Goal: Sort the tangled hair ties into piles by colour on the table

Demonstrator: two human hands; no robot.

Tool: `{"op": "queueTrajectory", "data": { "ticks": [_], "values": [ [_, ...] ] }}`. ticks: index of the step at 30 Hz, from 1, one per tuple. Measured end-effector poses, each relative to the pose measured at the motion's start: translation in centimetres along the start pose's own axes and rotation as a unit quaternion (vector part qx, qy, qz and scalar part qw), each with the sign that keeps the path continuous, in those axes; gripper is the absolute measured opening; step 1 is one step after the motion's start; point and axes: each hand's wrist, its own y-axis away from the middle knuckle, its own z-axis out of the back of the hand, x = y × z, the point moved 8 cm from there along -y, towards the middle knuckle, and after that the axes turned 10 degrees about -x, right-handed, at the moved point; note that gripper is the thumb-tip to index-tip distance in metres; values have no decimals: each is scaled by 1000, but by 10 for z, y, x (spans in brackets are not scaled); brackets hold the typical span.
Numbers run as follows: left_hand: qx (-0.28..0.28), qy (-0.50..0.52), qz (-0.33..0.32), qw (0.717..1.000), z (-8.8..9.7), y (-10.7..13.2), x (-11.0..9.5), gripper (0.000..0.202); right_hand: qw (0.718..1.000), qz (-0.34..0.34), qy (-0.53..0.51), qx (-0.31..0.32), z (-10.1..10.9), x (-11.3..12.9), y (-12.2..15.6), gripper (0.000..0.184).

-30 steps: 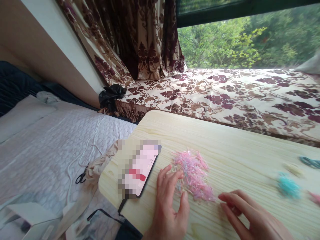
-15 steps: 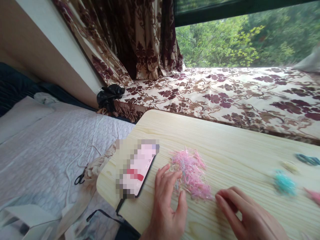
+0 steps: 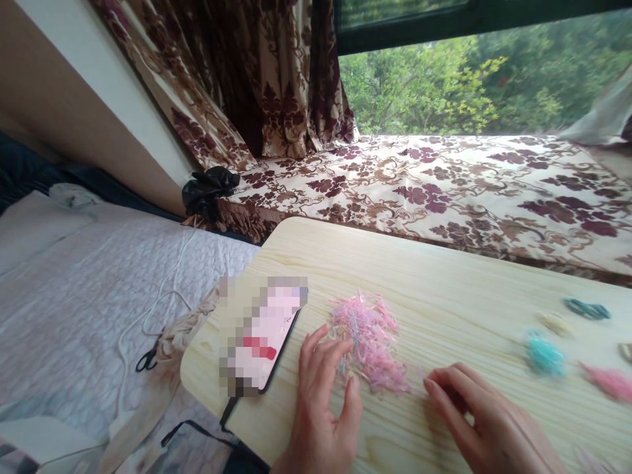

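A loose pile of thin, shiny strands (image 3: 368,339), mostly pink with a few pale and bluish ones, lies on the light wooden table (image 3: 395,257). They look like tiny elastic bands, though single pieces are hard to make out. At the pile's left edge rests my left hand (image 3: 326,395), fingers curved and apart, thumb below the strands. To the right of the pile, my right hand (image 3: 484,415) has thumb and forefinger pinched together close to the tabletop. Whatever sits in that pinch is too small or hidden to name.
A phone (image 3: 271,336), partly pixelated, lies left of my left hand with a black strap. Farther right are a turquoise bunch (image 3: 543,353), a pink bunch (image 3: 607,382), a cream bunch (image 3: 553,322) and a dark teal band (image 3: 587,308). A bed (image 3: 99,263) adjoins the left side.
My view has turned slightly right, so the scene sits farther left. My right hand has moved a little away from the pile, still pinched. My left hand stays beside the strands.
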Motion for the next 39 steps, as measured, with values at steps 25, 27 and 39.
{"op": "queueTrajectory", "data": {
  "ticks": [25,27,39],
  "values": [
    [0,-8,-16,1000,0,-2,-2,40,998,5,68,-9,15,-15,7,28],
    [-1,-8,-16,1000,0,-2,-2,40,997,16,66,-22,19,-14,7,29],
    [5,-2,-17,1000,1,-3,-4,38,993,88,63,-47,23,5,16,29]
  ]
}}
